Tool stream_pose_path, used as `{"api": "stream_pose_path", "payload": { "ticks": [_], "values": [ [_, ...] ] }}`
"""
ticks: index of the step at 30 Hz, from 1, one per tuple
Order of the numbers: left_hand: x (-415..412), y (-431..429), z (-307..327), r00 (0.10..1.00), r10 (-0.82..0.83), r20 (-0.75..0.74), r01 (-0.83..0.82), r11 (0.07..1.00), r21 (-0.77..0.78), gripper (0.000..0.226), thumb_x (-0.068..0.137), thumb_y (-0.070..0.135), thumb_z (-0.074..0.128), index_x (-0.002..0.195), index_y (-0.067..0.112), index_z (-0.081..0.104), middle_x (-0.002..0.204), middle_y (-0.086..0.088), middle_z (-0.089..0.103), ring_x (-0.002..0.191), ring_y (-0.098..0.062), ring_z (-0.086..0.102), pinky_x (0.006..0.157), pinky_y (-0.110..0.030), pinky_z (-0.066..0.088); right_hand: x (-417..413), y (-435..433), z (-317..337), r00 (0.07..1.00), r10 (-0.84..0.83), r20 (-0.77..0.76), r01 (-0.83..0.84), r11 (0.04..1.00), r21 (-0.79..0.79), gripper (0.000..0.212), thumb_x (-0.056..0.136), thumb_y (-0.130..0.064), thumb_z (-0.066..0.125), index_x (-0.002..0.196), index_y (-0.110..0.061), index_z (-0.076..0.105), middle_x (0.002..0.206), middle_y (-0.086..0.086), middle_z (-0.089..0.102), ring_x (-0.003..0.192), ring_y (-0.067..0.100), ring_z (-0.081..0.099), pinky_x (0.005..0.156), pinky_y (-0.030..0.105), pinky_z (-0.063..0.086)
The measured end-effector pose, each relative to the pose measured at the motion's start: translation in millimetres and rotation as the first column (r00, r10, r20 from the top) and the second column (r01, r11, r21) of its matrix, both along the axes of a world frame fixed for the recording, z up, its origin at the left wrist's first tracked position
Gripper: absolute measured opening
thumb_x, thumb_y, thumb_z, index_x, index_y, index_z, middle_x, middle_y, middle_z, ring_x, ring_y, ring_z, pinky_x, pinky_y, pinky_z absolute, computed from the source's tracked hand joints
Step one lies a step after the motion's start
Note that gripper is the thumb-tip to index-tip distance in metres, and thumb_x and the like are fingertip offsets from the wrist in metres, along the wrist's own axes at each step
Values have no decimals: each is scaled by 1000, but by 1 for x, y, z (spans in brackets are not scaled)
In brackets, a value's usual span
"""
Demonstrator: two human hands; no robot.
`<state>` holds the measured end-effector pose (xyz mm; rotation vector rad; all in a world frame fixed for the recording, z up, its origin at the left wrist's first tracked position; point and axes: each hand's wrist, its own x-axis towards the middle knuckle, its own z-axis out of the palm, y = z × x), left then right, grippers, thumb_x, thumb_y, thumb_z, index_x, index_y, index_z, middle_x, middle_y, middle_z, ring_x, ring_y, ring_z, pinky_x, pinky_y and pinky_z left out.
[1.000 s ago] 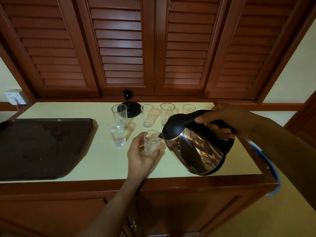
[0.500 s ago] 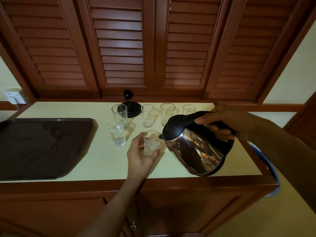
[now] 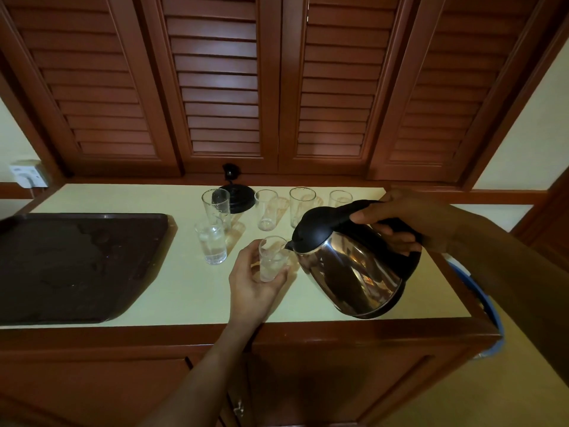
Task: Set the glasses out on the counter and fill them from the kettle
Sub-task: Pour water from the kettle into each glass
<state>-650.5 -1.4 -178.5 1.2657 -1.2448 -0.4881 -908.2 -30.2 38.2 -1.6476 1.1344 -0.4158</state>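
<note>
Reaching in from below with the left hand, thumb and fingers curled round a small clear drinking glass low at the pale yellow counter, can't tell if it's touching. Gripping the black handle of a tilted shiny steel kettle with the right hand, fingers wrapped under, thumb on top, spout right at the glass rim. Water-filled clear tumbler just left of that.

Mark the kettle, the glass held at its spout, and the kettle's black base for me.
kettle (image 3: pixel 348 266): head view, on the shiny steel body.
held glass (image 3: pixel 272 257): head view, on its clear wall above the fingers.
kettle base (image 3: pixel 241 200): head view, on the black disc's top.
</note>
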Motion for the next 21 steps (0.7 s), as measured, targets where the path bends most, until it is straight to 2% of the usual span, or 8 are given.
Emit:
{"api": "stream_pose_path", "payload": {
  "ticks": [3,9,13,16,19,21],
  "values": [
    [0,1,0,1000,3,-1,-3,1000,2,64,75,21,94,131,24,62,124,15,67,116,-1,64,92,-25,58,0,1,0,1000,2,3,-2,1000,-2,47,80,-42,69,52,-9,52,39,3,42,32,15,38,46,25,41],
    [-1,1,2,1000,-3,-2,3,1000,1,65,75,20,94,132,22,63,126,14,67,117,0,63,89,-11,53,0,3,-1,1000,-3,11,3,1000,-16,46,80,-41,68,51,-9,51,39,3,42,32,15,38,46,24,42],
    [-1,1,2,1000,-4,-4,4,1000,-1,65,75,18,94,132,20,63,126,14,67,116,1,63,90,-10,52,-4,2,-7,999,3,42,-3,1000,-15,51,82,-44,75,49,-11,52,38,3,41,30,14,37,46,25,40],
    [-1,1,2,1000,2,-3,-2,1000,4,65,75,16,94,132,19,63,125,13,68,115,1,64,90,-10,52,-10,5,-20,993,3,122,-1,1000,-14,49,74,-48,76,50,-11,54,37,2,42,30,14,38,45,23,40],
    [-1,2,3,1000,20,-10,-20,1000,17,66,75,18,94,133,19,63,124,13,68,113,7,63,87,-7,51,-21,12,-45,965,-7,263,7,1000,1,49,71,-48,81,50,-12,55,37,1,44,29,13,40,44,23,40],
    [-1,2,3,1000,26,-3,-26,999,18,66,75,20,94,133,20,62,124,13,68,114,5,63,87,-8,52,-28,17,-63,929,-36,367,28,999,27,51,70,-49,85,51,-11,56,37,1,45,28,13,42,43,23,40]
  ]
}}
